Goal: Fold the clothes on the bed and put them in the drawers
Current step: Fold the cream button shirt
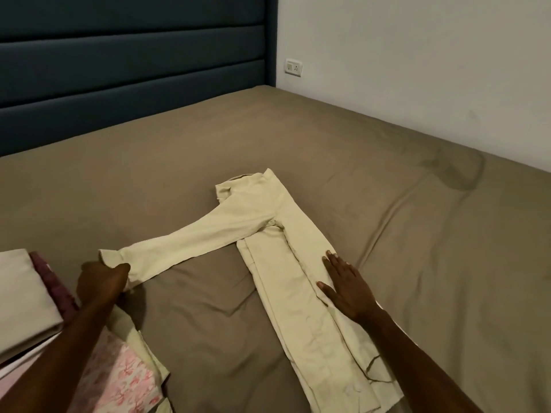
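Observation:
A cream long-sleeved shirt (280,222) lies on the brown bed sheet (417,234), its body folded into a narrow strip that runs toward me. One sleeve stretches out to the left. My left hand (103,281) grips the cuff end of that sleeve. Flat on the folded body, near its right edge, rests my right hand (347,286) with straight fingers.
At the lower left lie a pink floral cloth (125,380), a folded beige piece (21,293) and a maroon item (55,286). A dark blue padded headboard (134,70) stands behind the bed. A white wall with a socket (293,67) runs along the bed's right side.

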A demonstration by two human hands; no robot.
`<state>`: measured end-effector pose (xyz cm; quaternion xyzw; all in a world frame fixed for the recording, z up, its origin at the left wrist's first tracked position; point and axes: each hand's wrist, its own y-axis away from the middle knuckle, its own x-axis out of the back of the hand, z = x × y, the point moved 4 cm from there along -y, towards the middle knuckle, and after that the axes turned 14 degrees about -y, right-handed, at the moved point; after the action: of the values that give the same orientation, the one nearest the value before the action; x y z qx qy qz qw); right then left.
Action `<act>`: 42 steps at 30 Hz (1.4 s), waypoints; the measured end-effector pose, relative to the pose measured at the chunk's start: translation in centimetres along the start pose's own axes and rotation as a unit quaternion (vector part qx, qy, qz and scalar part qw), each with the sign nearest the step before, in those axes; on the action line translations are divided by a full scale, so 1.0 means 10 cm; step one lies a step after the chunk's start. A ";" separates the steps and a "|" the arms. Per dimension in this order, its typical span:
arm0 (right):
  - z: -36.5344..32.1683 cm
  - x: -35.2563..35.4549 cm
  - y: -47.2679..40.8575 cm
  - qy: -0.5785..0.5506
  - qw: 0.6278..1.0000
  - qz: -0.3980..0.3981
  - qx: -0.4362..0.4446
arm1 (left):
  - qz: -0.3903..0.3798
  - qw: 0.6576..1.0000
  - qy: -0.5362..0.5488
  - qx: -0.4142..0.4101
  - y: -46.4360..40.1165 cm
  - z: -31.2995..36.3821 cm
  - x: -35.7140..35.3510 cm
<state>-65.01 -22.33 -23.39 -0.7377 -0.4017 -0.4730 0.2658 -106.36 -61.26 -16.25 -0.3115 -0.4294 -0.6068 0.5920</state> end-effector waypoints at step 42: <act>0.00 -0.18 -0.94 -0.032 0.999 0.031 0.003 | -0.025 0.778 -0.247 -0.577 1.72 2.04 -1.92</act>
<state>-73.38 -17.89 -24.96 -0.7636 -0.3882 -0.4396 0.2703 -90.01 -33.20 -21.75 -0.7233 -0.1376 -0.6576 0.1595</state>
